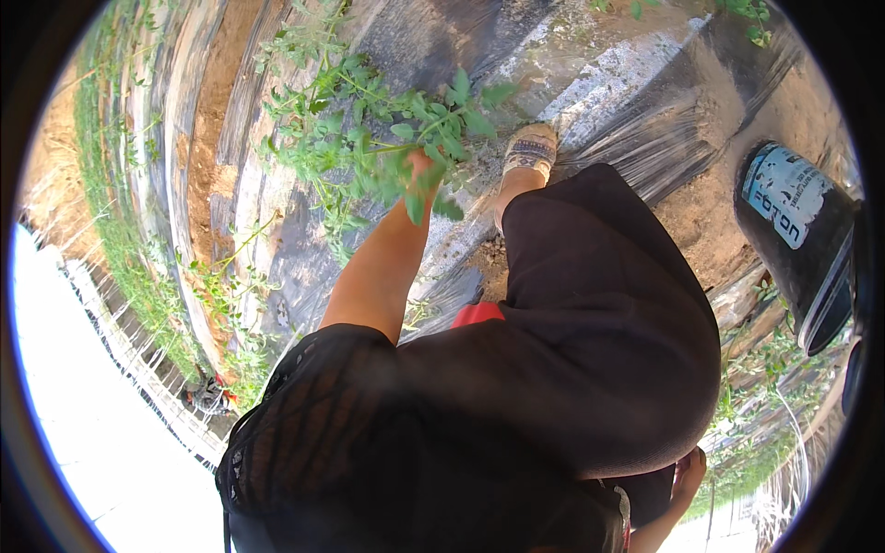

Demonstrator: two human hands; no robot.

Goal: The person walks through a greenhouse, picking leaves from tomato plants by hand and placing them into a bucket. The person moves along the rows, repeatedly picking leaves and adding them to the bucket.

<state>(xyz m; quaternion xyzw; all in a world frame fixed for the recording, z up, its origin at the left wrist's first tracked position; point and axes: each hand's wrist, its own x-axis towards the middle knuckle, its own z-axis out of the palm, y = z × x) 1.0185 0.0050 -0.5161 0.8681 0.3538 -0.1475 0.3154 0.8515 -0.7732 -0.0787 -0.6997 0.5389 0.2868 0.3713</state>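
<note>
My left hand reaches in among the leaves of a green tomato-like plant, right at a leafy stem. Leaves cover most of its fingers, so its grip does not show. My right hand is at the lower right, beside my thigh in dark cloth and partly hidden by it. Its fingers look bent, and whether they hold anything cannot be told. Grey and black plastic mulch film lies wrinkled on the soil under the plant.
A black bucket with a worn blue and white label lies tilted at the right. My patterned shoe stands on the film near the plant. A small red object shows beside my leg. Plant rows run along the left. A distant person is at lower left.
</note>
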